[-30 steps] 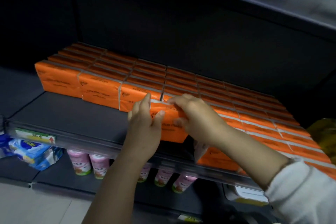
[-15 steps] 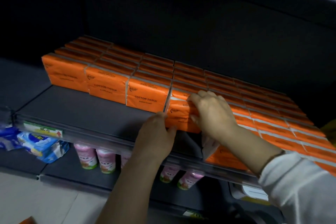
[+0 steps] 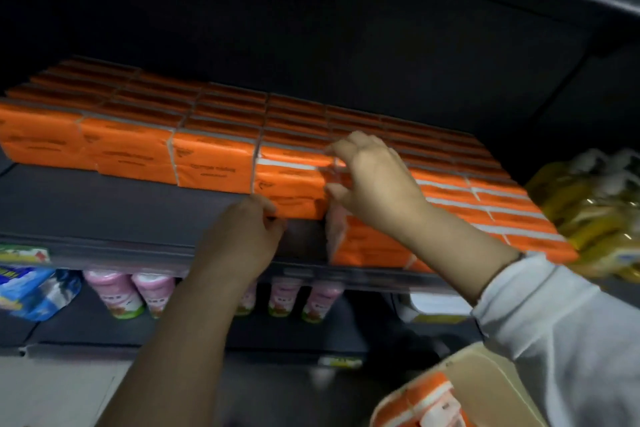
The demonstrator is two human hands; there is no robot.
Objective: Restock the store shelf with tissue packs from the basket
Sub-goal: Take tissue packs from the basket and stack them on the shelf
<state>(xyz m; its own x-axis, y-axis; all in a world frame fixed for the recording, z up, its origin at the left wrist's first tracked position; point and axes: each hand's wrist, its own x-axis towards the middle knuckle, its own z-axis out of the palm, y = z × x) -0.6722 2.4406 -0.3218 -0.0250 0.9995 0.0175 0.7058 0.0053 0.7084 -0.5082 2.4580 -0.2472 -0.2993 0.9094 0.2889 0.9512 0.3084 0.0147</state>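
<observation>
On the shelf (image 3: 104, 204), in its front row, the left hand (image 3: 242, 239) curled its fingers at the lower edge of the tissue pack (image 3: 291, 184) and the right hand (image 3: 377, 184) pinched its right end; light, soft and slick-wrapped, it likely wanted holding by both ends.

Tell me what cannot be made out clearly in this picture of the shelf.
All in the head view:
- Print on the tissue pack: blurred by motion.
- Left hand: fingertips hidden behind its knuckles, grip unclear.
- Basket: cut off by the bottom edge, partly behind the sleeve.
- Pink bottles: tops hidden by the shelf rail.
- Yellow packets: blurred, cut by the right edge.
</observation>
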